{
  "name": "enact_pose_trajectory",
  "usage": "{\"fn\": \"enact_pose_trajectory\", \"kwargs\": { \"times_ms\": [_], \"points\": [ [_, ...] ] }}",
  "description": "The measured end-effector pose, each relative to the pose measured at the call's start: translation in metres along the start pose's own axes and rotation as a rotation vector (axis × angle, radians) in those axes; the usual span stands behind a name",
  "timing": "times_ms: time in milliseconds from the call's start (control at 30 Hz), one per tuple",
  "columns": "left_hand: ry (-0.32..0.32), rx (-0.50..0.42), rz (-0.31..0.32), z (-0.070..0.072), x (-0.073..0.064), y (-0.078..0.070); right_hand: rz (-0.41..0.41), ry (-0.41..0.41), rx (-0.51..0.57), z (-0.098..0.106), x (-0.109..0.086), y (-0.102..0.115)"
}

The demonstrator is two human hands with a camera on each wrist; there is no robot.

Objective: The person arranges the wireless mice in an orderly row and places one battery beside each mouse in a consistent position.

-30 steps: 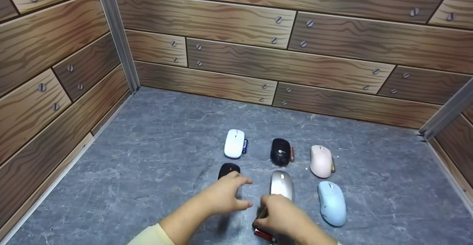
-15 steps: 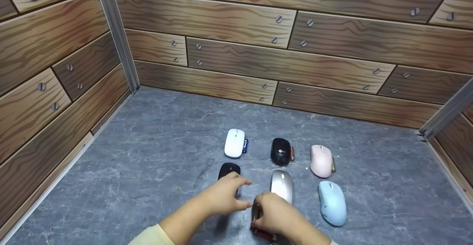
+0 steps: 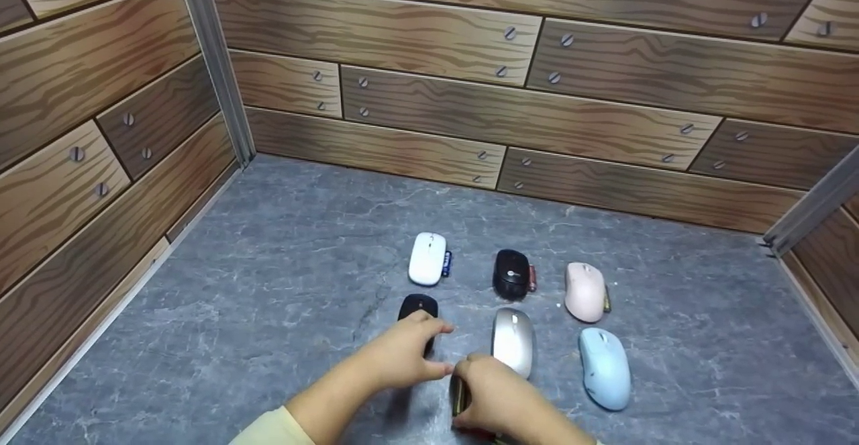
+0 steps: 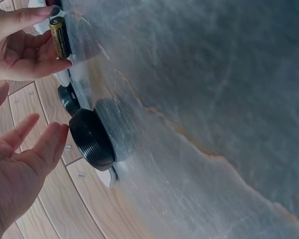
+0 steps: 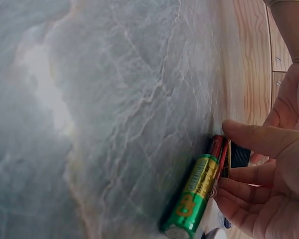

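My right hand pinches a black-and-gold battery between thumb and fingers, low over the table. Right by its fingertips lie a red battery and a green-and-gold battery on the surface. My left hand is held with thumb and fingers spread apart and nothing between them. Partly behind it sits a black computer mouse, whose ribbed side faces the left wrist camera. I cannot tell whether the fingers touch it. A silver mouse lies just beyond my right hand.
Farther back are a white mouse beside a blue battery, another black mouse beside a red battery, and a pink mouse beside a gold battery. A light blue mouse lies right. Wood-patterned walls enclose the grey tabletop.
My right hand has moved a little to the left with the black-and-gold battery, away from the silver mouse. My left hand has stayed almost still, and the mice keep their places.
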State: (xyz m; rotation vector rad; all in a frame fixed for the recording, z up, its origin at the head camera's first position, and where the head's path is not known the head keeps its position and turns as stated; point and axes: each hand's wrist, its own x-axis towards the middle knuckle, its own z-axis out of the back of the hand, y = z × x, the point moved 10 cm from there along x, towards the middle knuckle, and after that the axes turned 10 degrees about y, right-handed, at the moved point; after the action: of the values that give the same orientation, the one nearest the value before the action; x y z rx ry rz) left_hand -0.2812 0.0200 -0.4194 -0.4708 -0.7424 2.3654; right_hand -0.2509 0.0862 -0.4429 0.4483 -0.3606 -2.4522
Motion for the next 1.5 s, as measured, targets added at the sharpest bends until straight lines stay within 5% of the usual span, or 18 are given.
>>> {"fn": "enact_pose_trajectory", "kwargs": {
  "times_ms": [233,433,700,900,1100,1500],
  "points": [
    [-0.027,0.004,-0.015,0.006,-0.003,-0.002,-0.004,-0.094,-0.041,0.004,0.000,0.002],
    [-0.032,0.007,-0.016,0.009,-0.005,-0.002,0.001,-0.085,-0.086,0.004,0.002,0.002],
    [-0.021,-0.011,-0.007,0.012,-0.005,0.004,-0.027,-0.039,0.011,0.015,0.008,-0.006],
    [-0.045,-0.043,-0.016,0.018,-0.005,0.011,-0.036,-0.093,0.029,0.037,0.013,-0.010],
    [-0.125,-0.052,-0.023,0.030,-0.004,0.023,-0.069,-0.124,0.069,0.052,0.025,-0.017],
    [-0.170,-0.113,0.082,0.046,-0.003,0.057,-0.151,-0.106,0.165,0.045,0.056,-0.036]
  ]
}}
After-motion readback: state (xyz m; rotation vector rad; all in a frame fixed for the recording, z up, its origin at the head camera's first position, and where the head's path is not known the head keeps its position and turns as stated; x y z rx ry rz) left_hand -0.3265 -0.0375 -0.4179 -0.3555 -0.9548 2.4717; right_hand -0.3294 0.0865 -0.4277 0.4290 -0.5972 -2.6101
